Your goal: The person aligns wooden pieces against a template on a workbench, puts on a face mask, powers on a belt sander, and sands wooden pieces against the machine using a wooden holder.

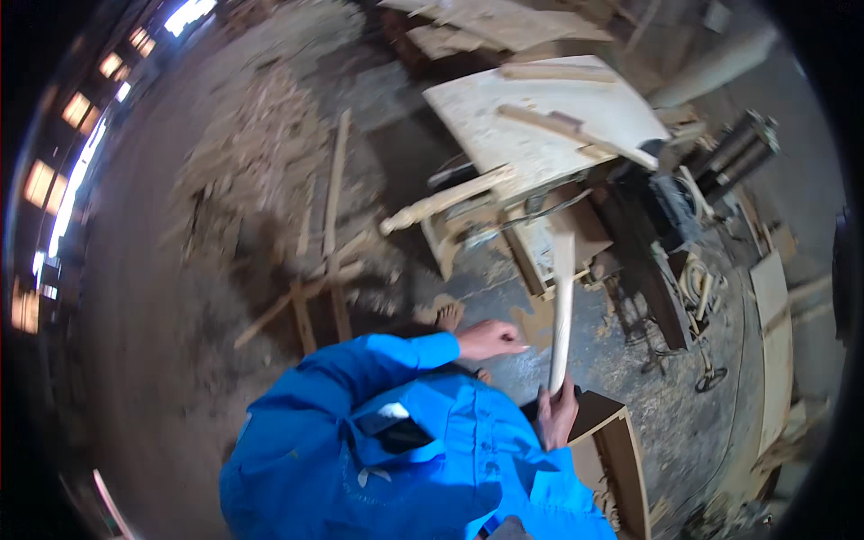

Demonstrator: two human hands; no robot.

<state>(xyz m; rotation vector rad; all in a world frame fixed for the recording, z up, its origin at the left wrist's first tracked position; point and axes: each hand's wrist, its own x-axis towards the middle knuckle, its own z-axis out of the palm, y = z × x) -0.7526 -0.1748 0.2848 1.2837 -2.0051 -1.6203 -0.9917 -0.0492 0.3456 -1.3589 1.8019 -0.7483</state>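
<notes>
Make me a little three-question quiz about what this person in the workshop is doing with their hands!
1. True or false: the right hand holds the long pale wooden stick at its lower end.
2. What is the left hand holding? A) a hammer B) nothing C) a saw
3. Fill in: the sleeves are ____ in colour.

Key: 1 true; 2 B; 3 blue. The stick runs up toward the white workbench.

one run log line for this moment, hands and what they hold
right hand: grips long pale turned wooden piece at lower end | left hand: free, empty, beside it | below: open wooden box
</notes>
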